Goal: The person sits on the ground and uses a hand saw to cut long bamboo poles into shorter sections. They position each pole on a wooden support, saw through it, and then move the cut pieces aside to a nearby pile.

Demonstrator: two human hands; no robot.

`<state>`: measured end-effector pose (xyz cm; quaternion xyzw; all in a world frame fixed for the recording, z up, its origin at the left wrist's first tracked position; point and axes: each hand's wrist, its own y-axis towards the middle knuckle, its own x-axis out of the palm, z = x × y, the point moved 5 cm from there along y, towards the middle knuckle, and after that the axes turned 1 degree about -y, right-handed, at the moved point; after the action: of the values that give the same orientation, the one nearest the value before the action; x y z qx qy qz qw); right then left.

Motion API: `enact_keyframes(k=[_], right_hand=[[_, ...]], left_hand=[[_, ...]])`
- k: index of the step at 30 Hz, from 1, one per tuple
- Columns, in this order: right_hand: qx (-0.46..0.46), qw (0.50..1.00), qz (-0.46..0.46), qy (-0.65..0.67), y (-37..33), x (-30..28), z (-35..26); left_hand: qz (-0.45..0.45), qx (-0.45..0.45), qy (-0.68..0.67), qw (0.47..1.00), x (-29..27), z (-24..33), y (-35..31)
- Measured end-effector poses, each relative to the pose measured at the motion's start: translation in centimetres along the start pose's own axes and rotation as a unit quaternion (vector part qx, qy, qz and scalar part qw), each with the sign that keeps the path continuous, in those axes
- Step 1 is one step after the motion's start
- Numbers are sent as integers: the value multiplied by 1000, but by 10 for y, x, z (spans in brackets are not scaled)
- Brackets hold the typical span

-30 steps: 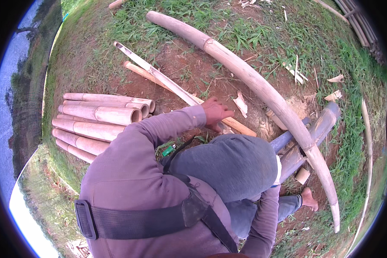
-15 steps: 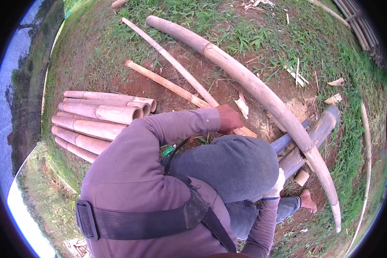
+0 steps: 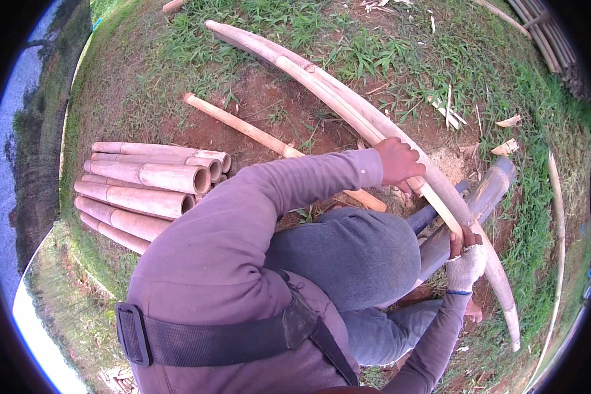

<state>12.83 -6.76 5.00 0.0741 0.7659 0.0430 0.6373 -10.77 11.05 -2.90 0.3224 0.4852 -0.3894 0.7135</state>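
Observation:
A long, pale bamboo pole [image 3: 446,184] crosses over a thick, grey-brown bamboo length [image 3: 496,187] on the right. Along the pole's near side runs a slimmer bamboo strip [image 3: 328,98], close against it. My bare left hand [image 3: 402,164] is wrapped around this strip partway along. In a whitish glove with bare fingertips, my right hand [image 3: 466,259] grips the strip's near end, close to the pole. Part of the right fingers' hold is hidden behind the bamboo. A shorter orange-tan bamboo stick [image 3: 243,126] lies on the soil, passing beneath my left forearm.
Several cut bamboo tubes [image 3: 157,174] are stacked on the left. Pale shavings [image 3: 445,111] lie in the grass beyond the pole. A bundle of long poles [image 3: 548,39] is at the far right, and a thin pole [image 3: 558,223] lies along the right side.
My left hand has lifted the bamboo strip off the ground and moved it right, alongside the long pole. My right hand has come out from behind my knee onto its near end.

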Motion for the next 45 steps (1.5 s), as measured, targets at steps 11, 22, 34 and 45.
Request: enact_keyframes(k=[11,22,34,45], right_hand=[[31,999,23,17,20,19,9],[152,987,45,-16,20,41,45],[209,888,-398,97,-179,201,-130],[224,941,-200,154,-186,107,-149]], left_hand=[[110,21,6,994,5,-22,5],[61,20,-38,997,40,35,63],[42,-2,-130,991,52,14,68],[56,2,-166,985,50,17,74]])
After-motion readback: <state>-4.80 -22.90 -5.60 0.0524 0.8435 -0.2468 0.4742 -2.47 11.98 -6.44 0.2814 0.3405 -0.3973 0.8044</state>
